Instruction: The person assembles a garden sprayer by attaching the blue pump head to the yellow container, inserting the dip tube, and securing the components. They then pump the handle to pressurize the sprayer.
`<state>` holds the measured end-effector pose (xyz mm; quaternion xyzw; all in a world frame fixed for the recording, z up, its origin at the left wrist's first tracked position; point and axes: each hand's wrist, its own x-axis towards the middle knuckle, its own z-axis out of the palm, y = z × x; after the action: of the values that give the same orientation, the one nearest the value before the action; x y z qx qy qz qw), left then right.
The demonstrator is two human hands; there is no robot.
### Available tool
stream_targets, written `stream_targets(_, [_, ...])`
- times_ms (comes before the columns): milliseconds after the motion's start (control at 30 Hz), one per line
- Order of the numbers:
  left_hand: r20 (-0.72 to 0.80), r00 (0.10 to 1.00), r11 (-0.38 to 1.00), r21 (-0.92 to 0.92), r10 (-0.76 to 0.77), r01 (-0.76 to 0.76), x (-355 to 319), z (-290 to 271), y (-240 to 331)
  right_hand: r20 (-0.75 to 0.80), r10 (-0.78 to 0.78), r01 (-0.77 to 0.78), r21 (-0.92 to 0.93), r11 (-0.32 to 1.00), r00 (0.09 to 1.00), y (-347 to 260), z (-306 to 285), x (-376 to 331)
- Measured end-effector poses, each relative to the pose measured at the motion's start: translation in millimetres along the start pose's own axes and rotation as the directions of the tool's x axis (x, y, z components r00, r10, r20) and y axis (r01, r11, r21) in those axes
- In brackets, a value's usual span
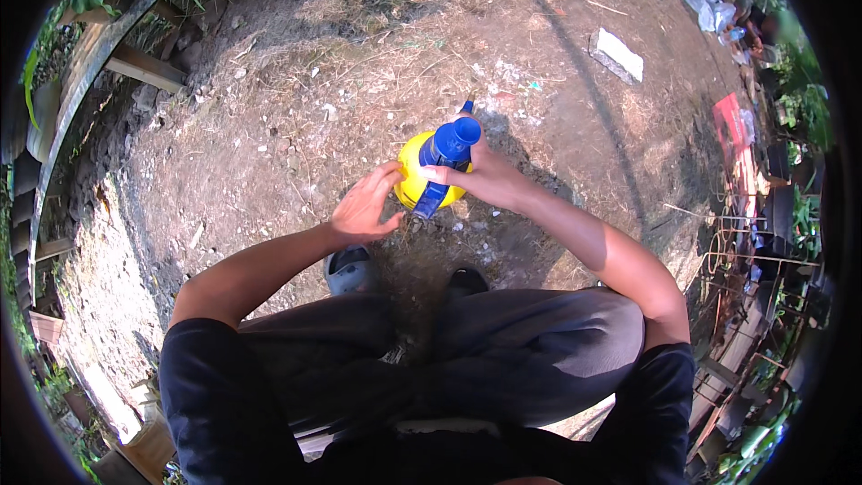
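The yellow container [414, 181] has its blue top [452, 141] up.

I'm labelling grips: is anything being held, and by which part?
The right hand holds the yellow-and-blue container by its blue upper part. The left hand is open at its yellow side, not gripping.

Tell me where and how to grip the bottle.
Grip the bottle by its blue neck, probably best from the right, as the right hand does: the neck looks narrower than the rounded yellow body, which seems harder to span one-handed.
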<state>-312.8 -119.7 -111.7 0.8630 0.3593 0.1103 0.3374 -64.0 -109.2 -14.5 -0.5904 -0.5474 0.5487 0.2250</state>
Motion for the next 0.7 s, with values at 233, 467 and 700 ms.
stream_targets(233, [0.051,0.998,0.723,-0.687,-0.045,0.068,54.6,20.2,-32.3,-0.156,-0.086,0.083,-0.028,0.996,0.984,9.9,21.5,9.3])
stream_targets(467, [-0.123,0.955,0.922,-0.32,-0.27,0.219,44.3,26.6,7.9,-0.075,-0.148,0.15,0.012,0.989,0.986,16.5,-3.7,8.7])
stream_targets(700, [-0.227,0.914,0.903,-0.355,-0.336,0.243,46.9,10.1,-2.4,0.027,-0.392,0.391,0.033,0.92,0.919,17.9,-1.4,53.7])
